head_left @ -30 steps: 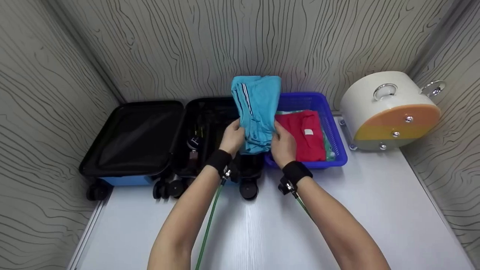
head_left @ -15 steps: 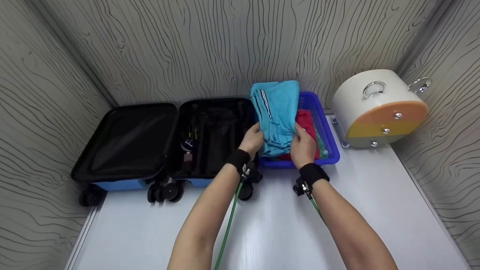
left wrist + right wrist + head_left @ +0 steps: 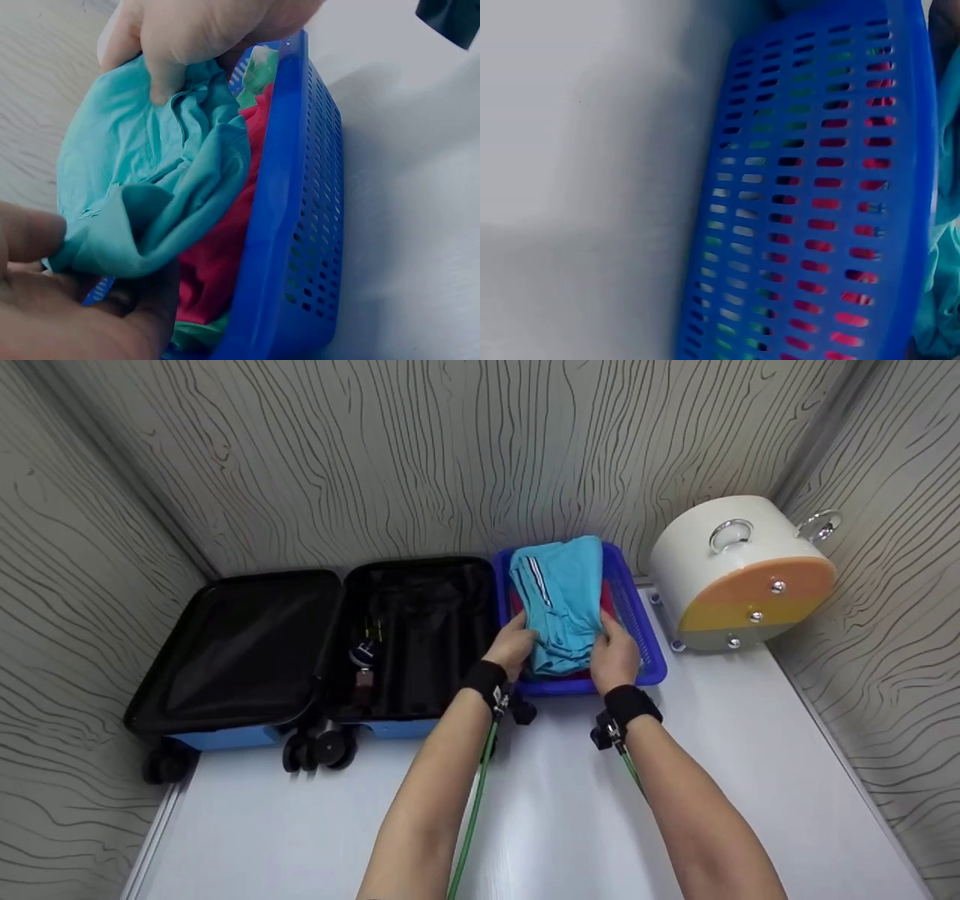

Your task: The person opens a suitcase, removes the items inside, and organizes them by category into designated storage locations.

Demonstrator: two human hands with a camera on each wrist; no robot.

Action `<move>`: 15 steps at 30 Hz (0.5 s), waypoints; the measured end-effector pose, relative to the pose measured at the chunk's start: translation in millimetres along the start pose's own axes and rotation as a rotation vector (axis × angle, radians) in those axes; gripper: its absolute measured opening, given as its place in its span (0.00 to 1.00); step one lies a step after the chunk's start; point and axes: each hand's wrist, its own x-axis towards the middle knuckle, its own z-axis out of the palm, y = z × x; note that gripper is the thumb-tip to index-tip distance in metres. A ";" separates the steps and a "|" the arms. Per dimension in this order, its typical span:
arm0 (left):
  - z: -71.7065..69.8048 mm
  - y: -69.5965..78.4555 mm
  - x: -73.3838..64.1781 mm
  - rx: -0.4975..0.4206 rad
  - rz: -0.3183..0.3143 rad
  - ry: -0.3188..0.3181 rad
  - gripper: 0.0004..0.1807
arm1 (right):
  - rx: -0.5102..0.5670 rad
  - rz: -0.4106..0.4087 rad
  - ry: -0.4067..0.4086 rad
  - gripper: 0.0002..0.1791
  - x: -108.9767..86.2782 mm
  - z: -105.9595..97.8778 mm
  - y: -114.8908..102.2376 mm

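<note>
A folded turquoise garment [image 3: 564, 596] with a dark-and-white striped trim lies over the blue plastic basket [image 3: 654, 660] in the head view. My left hand [image 3: 513, 646] pinches its near left side, and my right hand [image 3: 615, 656] grips its near right side. Beneath it a red garment [image 3: 214, 266] and a green-and-white cloth [image 3: 259, 75] fill the basket, as the left wrist view shows. From the right wrist, mostly the slotted basket wall is seen, with a strip of the turquoise garment at the right edge.
An open suitcase [image 3: 232, 652] with black lining and wheels lies left of the basket. A round navy item [image 3: 364, 652] and a small brown-red item [image 3: 364, 680] sit inside it. A white drum-shaped case [image 3: 739, 574] with a striped front and metal handles stands right. Patterned walls enclose the back and sides.
Both hands have carried the turquoise garment rightward from above the suitcase's edge and lowered it over the basket, covering most of the red garment. The head view has shifted slightly.
</note>
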 end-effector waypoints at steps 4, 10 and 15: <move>-0.5 -2.5 0.8 -0.012 -0.051 0.001 0.40 | -0.017 0.045 -0.084 0.27 4.8 -2.8 4.5; -4.5 -3.6 -6.2 0.209 -0.028 -0.044 0.42 | -0.105 0.047 -0.212 0.30 12.6 -12.5 7.0; -6.5 -3.6 -13.5 0.921 0.173 -0.162 0.35 | -0.354 -0.166 -0.184 0.30 10.3 -13.1 13.5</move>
